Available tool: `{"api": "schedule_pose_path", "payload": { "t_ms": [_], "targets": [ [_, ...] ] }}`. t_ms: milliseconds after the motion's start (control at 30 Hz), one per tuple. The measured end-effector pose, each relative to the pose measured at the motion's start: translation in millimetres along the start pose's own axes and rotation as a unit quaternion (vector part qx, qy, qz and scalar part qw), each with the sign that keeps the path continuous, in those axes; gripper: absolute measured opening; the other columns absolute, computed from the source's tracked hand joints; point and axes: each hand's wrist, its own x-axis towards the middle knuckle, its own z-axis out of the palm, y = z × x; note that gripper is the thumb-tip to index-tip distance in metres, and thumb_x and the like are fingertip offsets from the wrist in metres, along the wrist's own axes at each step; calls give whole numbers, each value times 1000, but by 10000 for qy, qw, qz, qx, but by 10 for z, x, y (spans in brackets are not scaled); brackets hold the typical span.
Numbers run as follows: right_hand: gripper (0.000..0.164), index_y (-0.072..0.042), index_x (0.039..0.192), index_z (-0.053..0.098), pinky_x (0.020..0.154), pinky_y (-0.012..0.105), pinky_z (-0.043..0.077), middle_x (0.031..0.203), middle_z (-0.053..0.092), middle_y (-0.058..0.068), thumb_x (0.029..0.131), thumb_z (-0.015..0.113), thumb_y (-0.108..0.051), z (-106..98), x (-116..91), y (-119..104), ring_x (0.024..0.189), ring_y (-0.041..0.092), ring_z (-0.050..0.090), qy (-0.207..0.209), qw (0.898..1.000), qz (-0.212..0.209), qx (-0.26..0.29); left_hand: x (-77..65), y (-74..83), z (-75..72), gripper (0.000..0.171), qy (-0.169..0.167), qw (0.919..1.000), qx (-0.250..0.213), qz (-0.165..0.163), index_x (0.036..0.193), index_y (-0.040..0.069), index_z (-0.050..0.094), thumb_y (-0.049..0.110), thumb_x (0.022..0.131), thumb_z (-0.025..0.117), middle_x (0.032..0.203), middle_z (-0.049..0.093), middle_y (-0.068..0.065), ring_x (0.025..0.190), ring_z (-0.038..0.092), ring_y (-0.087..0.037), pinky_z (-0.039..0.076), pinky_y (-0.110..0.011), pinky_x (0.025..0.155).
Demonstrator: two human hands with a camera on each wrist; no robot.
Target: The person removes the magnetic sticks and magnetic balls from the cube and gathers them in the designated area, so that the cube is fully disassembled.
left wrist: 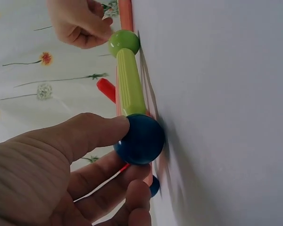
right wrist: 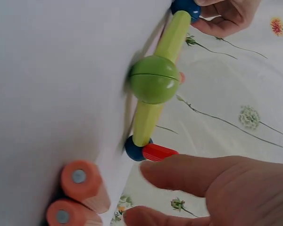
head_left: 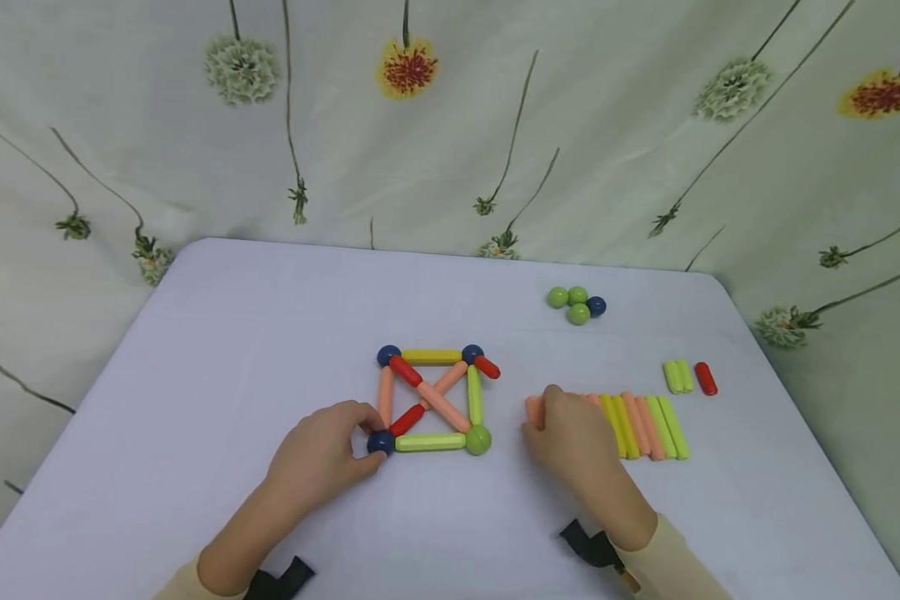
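A square of magnetic sticks and balls lies on the table, crossed inside by red and orange sticks (head_left: 444,407). My left hand (head_left: 326,450) pinches the blue ball (left wrist: 140,139) at its near left corner between thumb and fingers. A light green stick (head_left: 431,442) joins that ball to a green ball (head_left: 478,440). From the blue ball (head_left: 472,355) at the far right corner, a short red stick (head_left: 487,367) sticks out. My right hand (head_left: 577,433) is over the left end of a stick row; in the right wrist view its thumb and finger are apart, near two orange sticks (right wrist: 85,186).
The row continues right with yellow sticks (head_left: 621,427), orange sticks and light green sticks (head_left: 673,427). Beyond it lie short green sticks (head_left: 678,377) and a short red stick (head_left: 706,378). Loose green balls (head_left: 578,313) and a blue ball (head_left: 596,307) sit toward the back.
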Motion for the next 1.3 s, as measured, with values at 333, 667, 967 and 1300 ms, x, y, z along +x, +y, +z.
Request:
{"api": "schedule_pose_path", "payload": {
  "t_ms": [333, 667, 967, 1300],
  "targets": [
    [41, -13, 123, 61, 58, 27, 47, 90, 63, 2, 89, 70, -33, 8, 334, -209, 68, 16, 54, 169, 9938, -845, 703, 167, 265, 23, 19, 547, 9948, 407, 757, 94, 14, 70, 24, 79, 77, 82, 63, 5, 61, 51, -7, 43, -23, 52],
    [22, -9, 109, 71, 48, 25, 43, 83, 68, 1, 89, 70, -19, 118, 445, -197, 52, 12, 49, 532, 9847, -1198, 1146, 784, 709, 183, 51, 297, 9752, 1145, 1870, 120, 11, 66, 37, 79, 78, 113, 64, 1, 88, 47, -19, 43, -27, 72],
    [19, -7, 106, 74, 53, 24, 46, 83, 70, 1, 90, 66, -13, 129, 458, -180, 56, 11, 51, 846, 9767, -1525, 1251, 981, 767, 284, 65, -24, 9624, 1933, 1910, 129, 12, 64, 48, 76, 78, 127, 60, -1, 96, 50, -23, 44, -33, 77],
    [20, -6, 105, 75, 46, 25, 40, 71, 66, -1, 92, 63, -14, 55, 490, -84, 51, 12, 49, 767, 9698, -1298, 1914, 1059, 852, 347, 59, 135, 9608, 2311, 1525, 114, 12, 71, 55, 73, 78, 109, 63, 0, 87, 47, -19, 43, -34, 70]
  ]
}}
